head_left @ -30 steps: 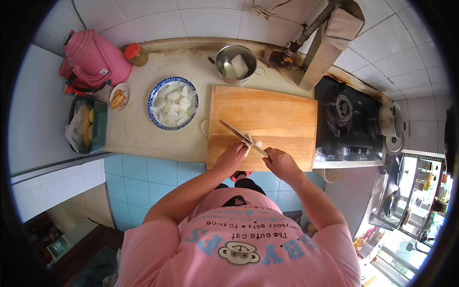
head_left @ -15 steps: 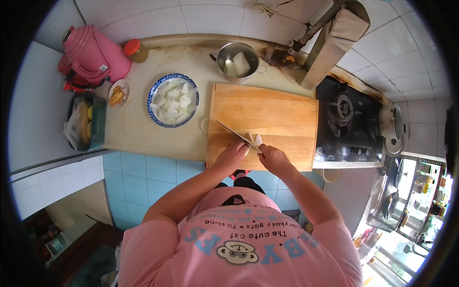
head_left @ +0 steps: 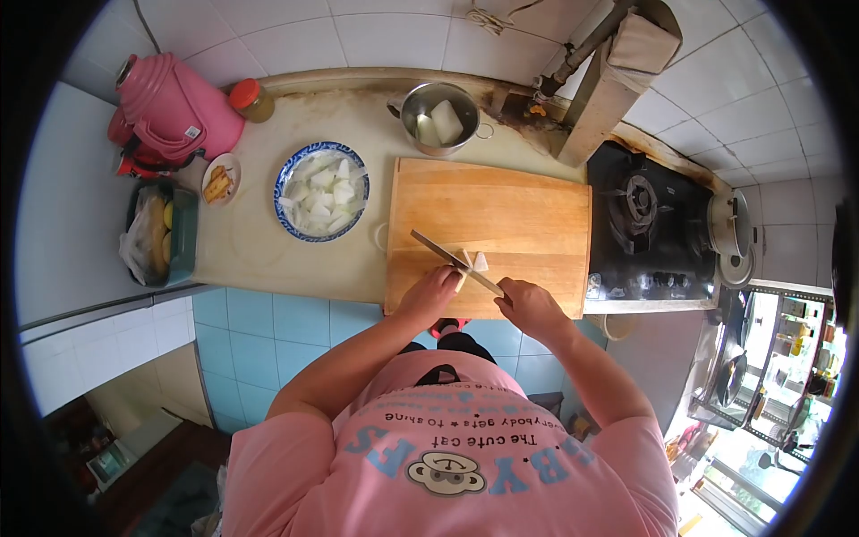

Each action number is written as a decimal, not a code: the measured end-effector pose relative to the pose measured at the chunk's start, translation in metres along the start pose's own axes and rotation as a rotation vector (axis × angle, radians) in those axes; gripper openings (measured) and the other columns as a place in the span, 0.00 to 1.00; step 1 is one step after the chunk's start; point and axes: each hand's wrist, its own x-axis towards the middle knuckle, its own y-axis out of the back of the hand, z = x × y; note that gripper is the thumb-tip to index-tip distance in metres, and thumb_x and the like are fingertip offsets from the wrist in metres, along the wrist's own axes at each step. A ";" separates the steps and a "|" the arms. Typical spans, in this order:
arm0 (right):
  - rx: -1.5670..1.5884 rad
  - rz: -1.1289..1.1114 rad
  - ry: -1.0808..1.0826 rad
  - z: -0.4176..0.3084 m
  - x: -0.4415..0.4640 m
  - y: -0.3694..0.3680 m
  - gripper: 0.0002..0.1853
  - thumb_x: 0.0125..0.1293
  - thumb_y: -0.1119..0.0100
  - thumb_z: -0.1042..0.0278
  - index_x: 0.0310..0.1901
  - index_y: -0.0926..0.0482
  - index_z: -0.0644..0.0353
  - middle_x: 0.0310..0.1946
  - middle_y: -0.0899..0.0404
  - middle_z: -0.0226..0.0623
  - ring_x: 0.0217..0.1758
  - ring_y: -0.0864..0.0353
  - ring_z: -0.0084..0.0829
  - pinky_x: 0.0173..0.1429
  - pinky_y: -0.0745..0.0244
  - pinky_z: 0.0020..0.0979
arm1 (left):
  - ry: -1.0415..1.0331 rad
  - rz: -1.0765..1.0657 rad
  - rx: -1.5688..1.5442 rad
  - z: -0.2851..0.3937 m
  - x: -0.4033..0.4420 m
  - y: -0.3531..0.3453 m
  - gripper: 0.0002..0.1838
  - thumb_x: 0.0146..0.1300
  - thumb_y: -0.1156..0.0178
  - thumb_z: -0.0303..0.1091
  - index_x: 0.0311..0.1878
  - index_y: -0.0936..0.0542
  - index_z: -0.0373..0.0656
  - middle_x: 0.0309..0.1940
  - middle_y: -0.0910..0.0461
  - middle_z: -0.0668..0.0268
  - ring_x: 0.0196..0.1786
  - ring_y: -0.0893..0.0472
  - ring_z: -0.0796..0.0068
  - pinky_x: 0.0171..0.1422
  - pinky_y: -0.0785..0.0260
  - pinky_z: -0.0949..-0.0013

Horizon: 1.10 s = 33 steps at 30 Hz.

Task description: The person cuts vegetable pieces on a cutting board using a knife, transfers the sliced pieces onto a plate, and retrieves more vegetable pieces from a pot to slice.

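My right hand (head_left: 530,302) is closed round the handle of a knife (head_left: 438,247), whose blade slants up and left over the wooden cutting board (head_left: 501,201). Close by the blade, my left hand (head_left: 434,293) presses a piece of pale white vegetable (head_left: 462,279) against the board near its front edge. I cannot tell the vegetable's exact kind. Small cut pieces (head_left: 480,262) lie just beyond the knife. Left of the board, a blue-rimmed plate (head_left: 284,213) holds many white chunks. Behind the board stands a metal pot (head_left: 410,100) with larger pale chunks inside.
A black gas stove (head_left: 649,259) with a lidded pot (head_left: 725,224) adjoins the board's right side. At the left are a pink thermos (head_left: 192,98), a red-lidded jar (head_left: 253,101), a small dish (head_left: 233,170) of brown food and a green bin (head_left: 185,237). A pipe rises behind.
My right hand has shifted slightly right with the knife, and more of the blade's flat and handle shows. My left hand stays at the vegetable, almost unmoved.
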 end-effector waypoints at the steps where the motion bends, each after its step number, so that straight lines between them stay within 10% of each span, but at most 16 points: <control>1: -0.009 -0.020 -0.002 0.000 0.000 0.001 0.10 0.68 0.38 0.66 0.42 0.25 0.63 0.29 0.18 0.51 0.35 0.17 0.53 0.41 0.23 0.49 | -0.004 0.006 -0.001 -0.001 0.000 0.000 0.22 0.60 0.34 0.30 0.56 0.25 0.37 0.55 0.25 0.56 0.60 0.24 0.54 0.64 0.27 0.58; 33: -0.016 -0.030 -0.014 0.003 0.002 -0.007 0.10 0.68 0.39 0.66 0.38 0.28 0.63 0.27 0.20 0.50 0.33 0.18 0.54 0.40 0.23 0.49 | -0.042 0.091 -0.025 0.005 -0.001 0.004 0.14 0.65 0.43 0.29 0.53 0.26 0.36 0.48 0.26 0.55 0.54 0.23 0.54 0.59 0.27 0.57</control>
